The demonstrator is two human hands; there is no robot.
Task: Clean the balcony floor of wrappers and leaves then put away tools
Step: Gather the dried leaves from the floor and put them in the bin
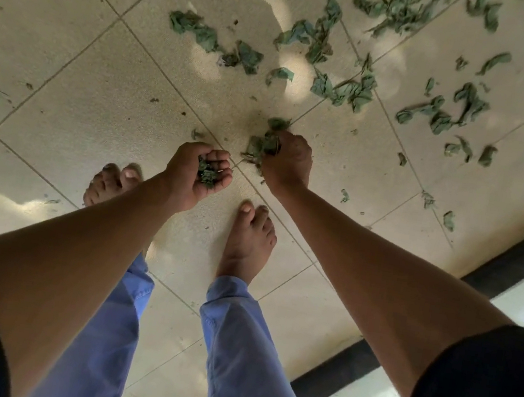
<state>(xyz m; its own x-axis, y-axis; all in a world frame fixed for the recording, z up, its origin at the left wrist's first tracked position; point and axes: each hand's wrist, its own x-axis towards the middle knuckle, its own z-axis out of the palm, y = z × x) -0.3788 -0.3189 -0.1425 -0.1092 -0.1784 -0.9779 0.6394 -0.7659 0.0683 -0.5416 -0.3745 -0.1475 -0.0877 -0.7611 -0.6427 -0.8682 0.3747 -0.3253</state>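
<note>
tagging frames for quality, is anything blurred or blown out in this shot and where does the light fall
Head view: the leaves along the top edge are motion-smeared, while the left hand and right hand look fairly sharp; soft round sun patches dapple the floor tiles, with a washed-out bright patch at the left edge; wide-angle lens bends the grout lines.

Crumpled green leaves (356, 91) lay scattered across the beige tiled balcony floor (72, 41), a small wad cupped in the left hand (195, 174), a bigger clump gripped by the right hand (285, 159).
</note>
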